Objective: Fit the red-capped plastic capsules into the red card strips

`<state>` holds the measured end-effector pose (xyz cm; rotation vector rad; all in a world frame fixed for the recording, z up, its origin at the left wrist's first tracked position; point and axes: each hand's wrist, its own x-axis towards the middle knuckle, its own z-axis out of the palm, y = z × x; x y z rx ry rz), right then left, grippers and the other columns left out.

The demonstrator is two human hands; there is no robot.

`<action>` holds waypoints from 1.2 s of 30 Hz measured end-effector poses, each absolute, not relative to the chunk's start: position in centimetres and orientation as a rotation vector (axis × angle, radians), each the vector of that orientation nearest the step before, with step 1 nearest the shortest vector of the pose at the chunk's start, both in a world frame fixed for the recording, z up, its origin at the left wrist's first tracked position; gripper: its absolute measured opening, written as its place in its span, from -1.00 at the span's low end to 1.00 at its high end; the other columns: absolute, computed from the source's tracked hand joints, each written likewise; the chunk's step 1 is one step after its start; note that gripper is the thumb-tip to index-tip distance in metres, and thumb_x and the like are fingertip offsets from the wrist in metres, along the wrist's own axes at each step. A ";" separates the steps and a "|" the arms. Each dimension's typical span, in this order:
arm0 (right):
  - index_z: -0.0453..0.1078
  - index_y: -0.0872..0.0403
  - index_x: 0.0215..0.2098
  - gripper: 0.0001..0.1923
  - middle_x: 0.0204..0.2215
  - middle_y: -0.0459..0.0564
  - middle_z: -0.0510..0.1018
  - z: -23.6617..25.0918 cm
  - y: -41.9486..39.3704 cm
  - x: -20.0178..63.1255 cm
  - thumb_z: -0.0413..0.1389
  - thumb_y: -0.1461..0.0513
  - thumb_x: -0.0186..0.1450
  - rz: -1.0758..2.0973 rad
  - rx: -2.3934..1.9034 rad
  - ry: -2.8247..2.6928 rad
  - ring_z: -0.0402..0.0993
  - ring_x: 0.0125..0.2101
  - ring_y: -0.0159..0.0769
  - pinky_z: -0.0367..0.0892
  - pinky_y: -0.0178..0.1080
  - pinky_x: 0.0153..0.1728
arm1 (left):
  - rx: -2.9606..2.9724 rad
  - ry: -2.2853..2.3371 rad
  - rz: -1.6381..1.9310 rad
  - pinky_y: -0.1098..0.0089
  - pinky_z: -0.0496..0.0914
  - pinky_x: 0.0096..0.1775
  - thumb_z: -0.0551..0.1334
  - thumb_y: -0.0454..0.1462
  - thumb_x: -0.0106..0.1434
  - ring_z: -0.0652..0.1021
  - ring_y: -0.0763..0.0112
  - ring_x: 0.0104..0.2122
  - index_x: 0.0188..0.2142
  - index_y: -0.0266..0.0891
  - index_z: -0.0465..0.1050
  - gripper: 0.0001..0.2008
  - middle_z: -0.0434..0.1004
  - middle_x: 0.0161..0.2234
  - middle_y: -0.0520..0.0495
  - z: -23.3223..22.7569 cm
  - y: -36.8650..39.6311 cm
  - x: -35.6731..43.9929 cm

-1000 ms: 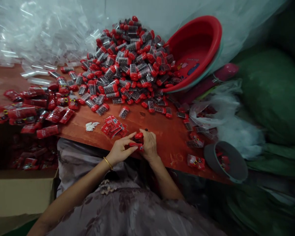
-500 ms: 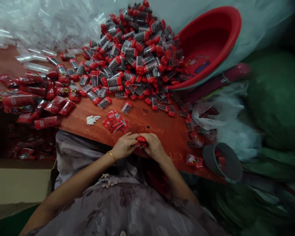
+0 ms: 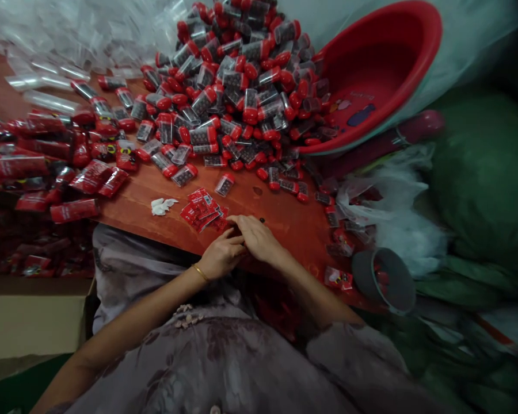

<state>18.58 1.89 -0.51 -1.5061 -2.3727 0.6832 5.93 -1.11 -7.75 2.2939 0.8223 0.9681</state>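
Observation:
My left hand [image 3: 223, 254] is at the table's front edge with its fingers curled. Whatever lies inside it is hidden by the fingers and by my other hand. Held across it is my right hand [image 3: 261, 240], its visible fingers stretched out to the left and its thumb out of sight. Those fingertips come close to a small stack of red printed cards [image 3: 201, 210]; I cannot tell whether they touch. Left of the cards lie small white pieces [image 3: 163, 206]. A clear container with a red cap [image 3: 224, 184] lies just behind the cards.
A big pile of red-capped containers [image 3: 224, 86] covers the back of the table [image 3: 280, 210]. Red wrapped packs [image 3: 75, 211] lie at left, clear plastic sleeves [image 3: 52, 103] behind them. On the right are a tilted red basin [image 3: 380, 57] and a grey bucket [image 3: 362, 276].
My right hand has shifted left and forward over my left hand, towards the cards. The red object seen between both hands is now hidden. The view has shifted slightly.

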 end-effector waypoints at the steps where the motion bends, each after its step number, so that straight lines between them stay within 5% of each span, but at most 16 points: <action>1: 0.45 0.04 -0.17 -0.46 -0.24 0.01 0.59 -0.6 1.8 18.5 -0.36 0.09 0.44 0.693 -1.543 -2.376 0.46 -0.22 -0.28 0.32 -0.18 -0.17 | 2.307 0.819 0.985 0.13 0.24 0.14 0.10 -0.35 0.26 0.51 0.33 -0.11 -0.30 -0.20 0.50 -0.81 0.56 -0.28 -0.05 -7.6 -1.1 6.0; 18: 0.45 0.03 -0.48 -0.37 -0.51 -0.03 0.58 -1.4 1.3 18.8 -0.36 0.04 0.43 0.472 -1.712 -2.429 0.42 -0.49 -0.34 0.25 -0.27 -0.39 | 2.328 0.772 1.066 0.15 0.31 0.11 0.07 -0.44 0.22 0.51 0.24 -0.13 -0.30 -0.34 0.47 -0.80 0.53 -0.32 -0.19 -8.3 -1.1 6.4; 25: 0.45 0.06 -0.18 -0.34 -0.31 0.01 0.59 -1.0 1.4 19.6 -0.45 0.00 0.41 0.672 -1.459 -2.364 0.47 -0.31 -0.29 0.33 -0.21 -0.24 | 2.276 0.763 0.995 0.12 0.21 0.15 0.13 -0.39 0.20 0.50 0.29 -0.12 -0.39 -0.22 0.48 -0.84 0.56 -0.27 -0.07 -7.6 -0.7 5.9; 31: 0.44 0.10 -0.14 -0.50 -0.16 0.11 0.52 -1.4 0.2 20.9 -0.21 -0.01 0.37 0.570 -1.138 -2.402 0.42 -0.14 -0.21 0.30 -0.10 -0.09 | 2.204 0.786 0.977 0.23 0.32 0.05 0.16 -0.34 0.21 0.53 0.31 -0.16 -0.32 -0.27 0.51 -0.86 0.58 -0.30 -0.12 -7.6 -0.6 5.6; 36: 0.44 0.08 -0.18 -0.30 -0.18 0.08 0.53 -3.0 -0.5 21.3 -0.50 0.01 0.40 0.712 -1.317 -2.031 0.44 -0.14 -0.25 0.34 -0.14 -0.13 | 2.176 0.781 0.910 0.16 0.22 0.12 0.13 -0.29 0.26 0.53 0.36 -0.11 -0.31 -0.19 0.51 -0.84 0.58 -0.19 -0.05 -7.6 -0.7 5.5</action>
